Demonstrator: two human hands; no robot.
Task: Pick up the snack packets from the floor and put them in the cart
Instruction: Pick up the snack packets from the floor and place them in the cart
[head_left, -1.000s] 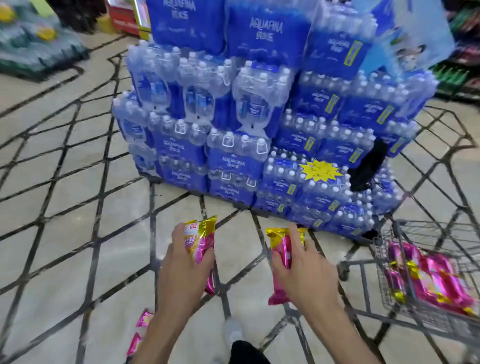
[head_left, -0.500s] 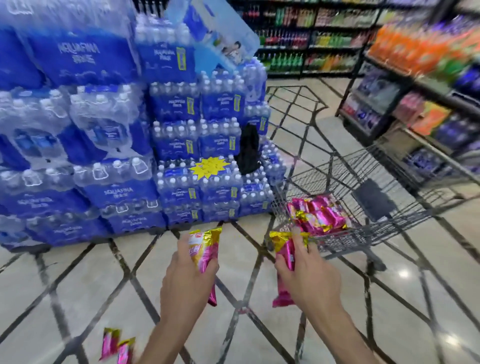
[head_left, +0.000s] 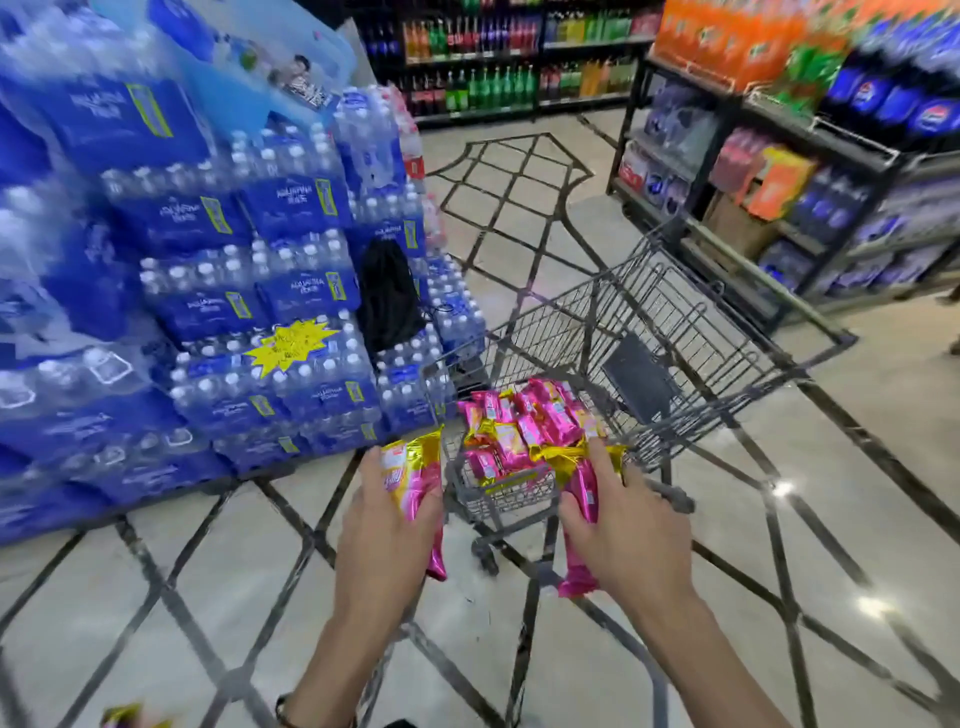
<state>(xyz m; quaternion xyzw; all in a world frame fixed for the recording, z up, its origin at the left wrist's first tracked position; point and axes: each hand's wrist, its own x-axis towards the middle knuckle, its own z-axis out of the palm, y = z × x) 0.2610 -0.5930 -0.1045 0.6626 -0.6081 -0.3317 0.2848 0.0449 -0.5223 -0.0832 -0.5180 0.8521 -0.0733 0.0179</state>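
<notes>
Head: packets (head_left: 415, 483) lengthwise, pointing toward cart (head_left: 561, 332)

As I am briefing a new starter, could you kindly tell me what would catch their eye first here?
A wall of blue water-bottle packs fills the left, a yellow starburst tag on it. At centre, a wire cart holds a heap of pink and gold snack packets. Just before it, the left grip holds one packet and the right grip a second packet.
</notes>
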